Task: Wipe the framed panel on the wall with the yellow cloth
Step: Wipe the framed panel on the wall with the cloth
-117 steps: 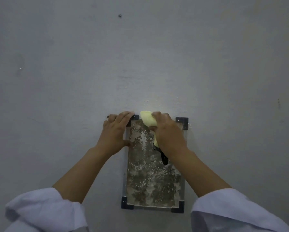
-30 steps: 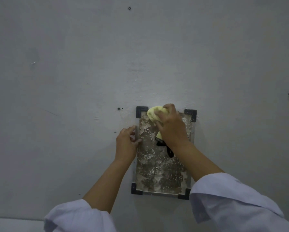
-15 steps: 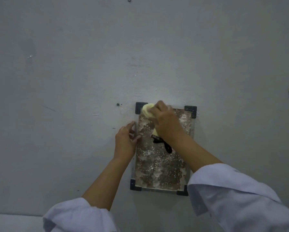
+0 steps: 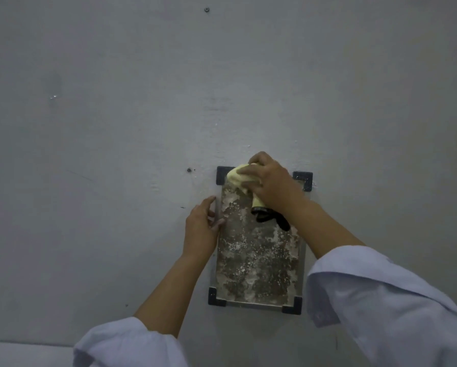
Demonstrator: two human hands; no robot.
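A framed panel (image 4: 259, 263) with black corner brackets hangs on the grey wall; its surface is mottled brown with white specks. My right hand (image 4: 271, 185) is closed around the bunched yellow cloth (image 4: 239, 178) and presses it on the panel's top edge near the upper left bracket. A dark strip of the cloth (image 4: 271, 217) dangles below my wrist. My left hand (image 4: 202, 229) rests on the panel's left edge about a third of the way down, thumb on the panel face, fingers on the wall.
The grey wall (image 4: 116, 128) fills the view, with a small screw (image 4: 189, 170) left of the panel and another screw (image 4: 207, 9) high up. A pale ledge (image 4: 23, 353) shows at the bottom left. White sleeves cover both forearms.
My right hand has carried the cloth from the upper middle of the panel to its top left corner. My left hand has slid from the top left corner down the left edge.
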